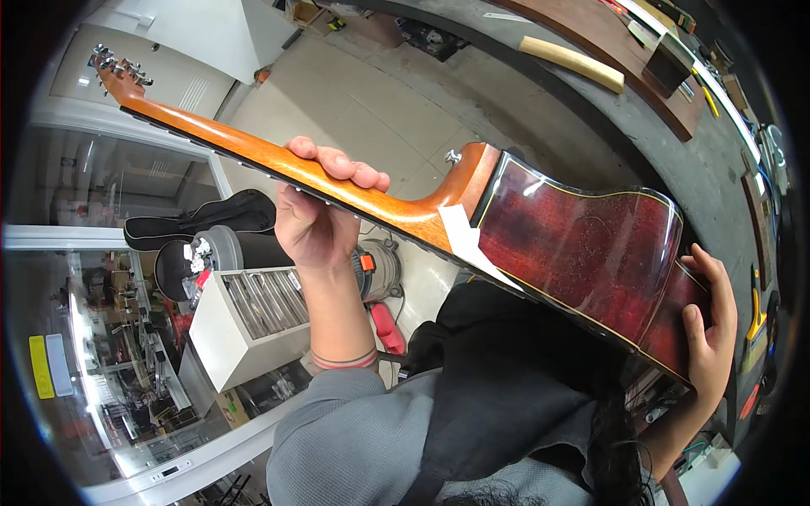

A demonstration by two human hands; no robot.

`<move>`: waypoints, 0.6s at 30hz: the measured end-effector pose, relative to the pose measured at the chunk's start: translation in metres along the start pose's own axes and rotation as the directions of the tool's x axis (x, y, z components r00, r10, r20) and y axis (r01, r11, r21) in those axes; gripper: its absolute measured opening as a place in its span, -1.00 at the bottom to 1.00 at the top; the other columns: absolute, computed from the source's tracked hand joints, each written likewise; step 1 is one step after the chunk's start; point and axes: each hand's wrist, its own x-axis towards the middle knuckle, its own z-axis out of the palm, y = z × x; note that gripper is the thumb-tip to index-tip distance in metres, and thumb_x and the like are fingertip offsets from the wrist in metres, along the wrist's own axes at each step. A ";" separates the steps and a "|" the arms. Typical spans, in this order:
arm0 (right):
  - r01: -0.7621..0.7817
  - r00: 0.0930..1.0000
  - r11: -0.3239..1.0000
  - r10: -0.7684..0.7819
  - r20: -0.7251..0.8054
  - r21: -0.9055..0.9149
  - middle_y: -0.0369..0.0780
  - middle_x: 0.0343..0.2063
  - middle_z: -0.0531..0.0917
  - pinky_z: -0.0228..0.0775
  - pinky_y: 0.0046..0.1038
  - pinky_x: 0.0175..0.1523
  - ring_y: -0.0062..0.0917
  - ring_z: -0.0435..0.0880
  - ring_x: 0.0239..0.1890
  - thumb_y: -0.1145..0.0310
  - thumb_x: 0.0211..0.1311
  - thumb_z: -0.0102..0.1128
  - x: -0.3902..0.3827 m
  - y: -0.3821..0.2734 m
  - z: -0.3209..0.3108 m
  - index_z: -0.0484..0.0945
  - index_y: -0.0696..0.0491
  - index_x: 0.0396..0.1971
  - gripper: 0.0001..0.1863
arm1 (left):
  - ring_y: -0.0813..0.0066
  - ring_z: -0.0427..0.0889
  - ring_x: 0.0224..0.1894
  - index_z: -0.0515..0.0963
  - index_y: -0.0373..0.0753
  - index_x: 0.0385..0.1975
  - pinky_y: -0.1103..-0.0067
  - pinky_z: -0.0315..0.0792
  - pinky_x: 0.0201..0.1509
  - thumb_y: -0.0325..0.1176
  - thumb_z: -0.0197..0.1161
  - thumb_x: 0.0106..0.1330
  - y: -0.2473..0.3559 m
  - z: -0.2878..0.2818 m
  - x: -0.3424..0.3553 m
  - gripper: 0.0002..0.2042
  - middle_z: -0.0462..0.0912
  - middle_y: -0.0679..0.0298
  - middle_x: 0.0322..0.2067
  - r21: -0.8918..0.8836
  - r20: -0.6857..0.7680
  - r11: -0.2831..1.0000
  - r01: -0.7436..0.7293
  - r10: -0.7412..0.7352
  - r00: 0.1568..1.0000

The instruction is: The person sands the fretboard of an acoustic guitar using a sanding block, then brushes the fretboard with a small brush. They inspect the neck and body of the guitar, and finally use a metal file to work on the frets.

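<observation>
Head view: left forearm is rising from the lower edge, grey sleeve point(354, 434) bunching at the elbow, dark band point(344, 363) circling the forearm. Left hand point(319, 228) is grasping the guitar point(574, 228) mid-neck, fingers point(337, 164) curling over the neck's upper side, palm showing below it. Right forearm is coming up at lower right; right hand point(711, 316) is bracing the far end of the dark red body, fingers spreading along its edge, thumb pressing on the visible panel. Guitar is slanting across the person's front, headstock pointing upper left, body sitting at right near the counter point(717, 169). White strip point(460, 232) is lying across the heel joint.

Labels: yellow strip point(40, 367) and pale blue strip point(58, 365) are showing side by side at far left, any print being too small to read.
</observation>
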 end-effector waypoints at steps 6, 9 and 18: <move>-0.018 1.000 1.000 0.018 0.001 0.002 0.01 0.31 0.64 0.34 -0.20 0.54 -0.22 0.64 0.39 -0.04 0.47 0.29 0.002 0.001 0.002 0.52 0.22 0.48 -0.23 | -0.18 0.75 0.27 0.43 -0.21 0.44 -0.16 0.59 0.45 -0.27 0.38 0.61 -0.002 -0.006 -0.005 -0.51 0.71 -0.08 0.16 0.010 -0.008 1.000 -0.002 0.002 1.000; -0.023 1.000 1.000 0.023 -0.004 -0.002 0.01 0.32 0.63 0.34 -0.21 0.54 -0.23 0.64 0.39 -0.03 0.48 0.30 0.003 -0.002 0.001 0.52 0.23 0.48 -0.23 | -0.18 0.74 0.27 0.43 -0.21 0.44 -0.16 0.58 0.45 -0.26 0.37 0.62 -0.004 -0.008 -0.004 -0.51 0.71 -0.08 0.16 -0.007 -0.007 1.000 -0.002 0.002 1.000; -0.032 0.999 0.999 0.032 0.004 -0.019 0.01 0.31 0.63 0.35 -0.21 0.54 -0.24 0.64 0.38 -0.01 0.49 0.30 0.007 0.001 0.002 0.51 0.23 0.48 -0.24 | -0.17 0.75 0.27 0.44 -0.21 0.41 -0.16 0.59 0.46 -0.26 0.38 0.61 -0.010 -0.015 -0.004 -0.53 0.72 -0.08 0.16 -0.007 -0.032 1.000 0.007 -0.007 0.999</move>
